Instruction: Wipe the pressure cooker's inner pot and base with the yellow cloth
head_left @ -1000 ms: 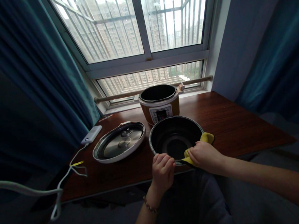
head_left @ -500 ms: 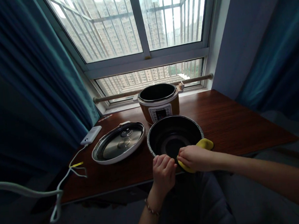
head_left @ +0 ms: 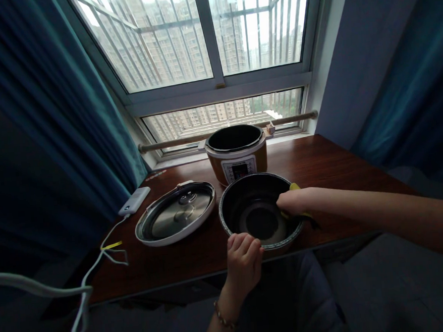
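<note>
A black inner pot (head_left: 261, 224) with a speckled rim sits at the front of the wooden table. My left hand (head_left: 244, 258) grips its near rim, fingers curled over the edge. At the pot's right side my right hand (head_left: 294, 202) is closed on a yellow cloth (head_left: 295, 186), pressing it against the inner wall near the rim; most of the cloth is hidden under the hand. Behind the pot stands a brown and white electric cooker (head_left: 237, 157), its top uncovered. To the left lies a round lid (head_left: 176, 213), its metal inner side facing up.
A white power bank (head_left: 134, 201) with a white cable (head_left: 99, 260) lies on the table's left side. A window (head_left: 215, 80) and a horizontal rod (head_left: 297, 117) are behind the table (head_left: 343, 170). Blue curtains (head_left: 67, 85) hang at both sides.
My right hand has moved with the yellow cloth from the pot's near rim, beside the left hand, up and right to the right inner wall. My left hand stays on the rim.
</note>
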The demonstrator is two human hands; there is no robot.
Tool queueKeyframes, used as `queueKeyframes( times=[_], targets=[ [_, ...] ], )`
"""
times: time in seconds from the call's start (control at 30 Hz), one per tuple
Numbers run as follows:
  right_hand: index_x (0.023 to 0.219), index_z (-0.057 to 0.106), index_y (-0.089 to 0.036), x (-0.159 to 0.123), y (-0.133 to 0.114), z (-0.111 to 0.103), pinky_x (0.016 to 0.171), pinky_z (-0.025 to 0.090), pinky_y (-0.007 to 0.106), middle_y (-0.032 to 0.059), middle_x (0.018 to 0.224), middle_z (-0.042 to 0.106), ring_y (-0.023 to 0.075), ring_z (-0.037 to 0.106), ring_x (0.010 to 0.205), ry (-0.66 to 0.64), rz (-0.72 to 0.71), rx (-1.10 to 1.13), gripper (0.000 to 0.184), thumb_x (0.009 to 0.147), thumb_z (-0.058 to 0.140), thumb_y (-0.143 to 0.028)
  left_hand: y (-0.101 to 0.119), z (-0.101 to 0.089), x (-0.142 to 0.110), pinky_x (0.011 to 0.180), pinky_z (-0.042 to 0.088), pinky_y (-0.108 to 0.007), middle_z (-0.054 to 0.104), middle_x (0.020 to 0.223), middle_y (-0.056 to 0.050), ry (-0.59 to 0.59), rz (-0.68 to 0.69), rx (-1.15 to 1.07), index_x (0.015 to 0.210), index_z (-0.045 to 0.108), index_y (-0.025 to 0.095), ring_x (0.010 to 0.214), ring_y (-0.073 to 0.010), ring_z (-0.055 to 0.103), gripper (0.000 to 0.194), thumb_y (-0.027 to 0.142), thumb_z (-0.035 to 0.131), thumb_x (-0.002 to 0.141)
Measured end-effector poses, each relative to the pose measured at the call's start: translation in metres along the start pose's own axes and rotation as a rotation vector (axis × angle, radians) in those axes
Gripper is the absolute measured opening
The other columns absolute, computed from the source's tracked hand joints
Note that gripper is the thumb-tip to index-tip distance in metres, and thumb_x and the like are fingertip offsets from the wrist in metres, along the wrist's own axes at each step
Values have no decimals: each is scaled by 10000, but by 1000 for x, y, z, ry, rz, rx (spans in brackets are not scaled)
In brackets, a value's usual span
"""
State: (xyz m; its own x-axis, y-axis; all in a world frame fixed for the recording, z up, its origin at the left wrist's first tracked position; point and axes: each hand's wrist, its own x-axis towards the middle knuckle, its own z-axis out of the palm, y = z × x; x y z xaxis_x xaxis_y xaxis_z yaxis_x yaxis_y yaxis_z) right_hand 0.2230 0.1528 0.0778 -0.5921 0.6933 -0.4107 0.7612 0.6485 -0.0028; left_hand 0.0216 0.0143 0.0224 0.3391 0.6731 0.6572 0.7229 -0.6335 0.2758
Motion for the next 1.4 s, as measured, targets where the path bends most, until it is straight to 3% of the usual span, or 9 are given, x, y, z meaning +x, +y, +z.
queueKeyframes(
  times=[0.17,0.3,0.63,0.77,0.9,1.1,1.2,1.3,1.4],
  targets=[
    [772,702,-121,37,23,-5,624,429,266,115,804,665,207,611,780,35,-149,-210,174,765,537,-176,-1,-1,0,764,313,-364,550,720,-30,-29,-4,-49,781,518,175,777,-174,476,172,162,366,861],
    [773,679,-122,62,33,-18,723,415,266,108,920,640,200,550,950,125,-311,-327,186,787,495,-98,-2,-3,2,758,312,-358,553,712,-28,-65,-13,-62,770,526,179,777,-170,484,204,179,348,871],
    [965,610,-152,87,8,-42,903,314,308,74,1267,469,162,405,1115,347,-700,-459,307,917,307,-137,-2,-7,4,740,319,-356,552,698,-27,-94,-12,-71,771,536,181,763,-166,490,223,192,339,874],
    [839,636,-150,87,9,-43,865,330,298,54,1252,483,174,407,1103,285,-578,-403,286,893,355,-134,-1,-4,3,741,320,-359,552,692,-29,-49,-23,-50,750,530,181,761,-170,489,229,195,337,873],
    [737,646,-133,81,15,-31,782,372,261,57,1231,515,172,459,1051,187,-452,-368,249,832,422,-85,1,-2,2,748,324,-359,552,693,-29,-23,-20,-26,746,528,182,760,-174,490,219,195,346,869],
    [794,673,-100,66,11,-3,727,417,290,126,959,653,195,581,892,11,-183,-316,222,781,457,-48,1,-5,2,769,340,-364,554,702,-37,-37,-13,-16,741,527,180,772,-180,492,219,197,349,867],
    [749,682,-88,57,3,9,701,443,316,138,834,675,225,618,814,-124,-66,-266,109,699,586,-99,0,-6,3,762,347,-366,552,706,-40,-64,-5,-9,740,529,179,769,-181,488,225,202,347,868],
    [677,683,-103,45,-7,19,653,457,293,90,708,674,203,628,704,-263,-24,-169,94,604,678,-163,0,-7,3,768,349,-367,555,715,-39,-68,0,-1,752,538,179,781,-183,495,221,201,350,867],
    [629,683,-111,31,-20,24,586,446,252,30,588,642,155,594,575,-365,-71,-8,99,592,673,-202,0,-6,3,765,353,-361,558,716,-39,-62,5,7,755,544,182,783,-182,503,224,204,350,865]
  ],
)
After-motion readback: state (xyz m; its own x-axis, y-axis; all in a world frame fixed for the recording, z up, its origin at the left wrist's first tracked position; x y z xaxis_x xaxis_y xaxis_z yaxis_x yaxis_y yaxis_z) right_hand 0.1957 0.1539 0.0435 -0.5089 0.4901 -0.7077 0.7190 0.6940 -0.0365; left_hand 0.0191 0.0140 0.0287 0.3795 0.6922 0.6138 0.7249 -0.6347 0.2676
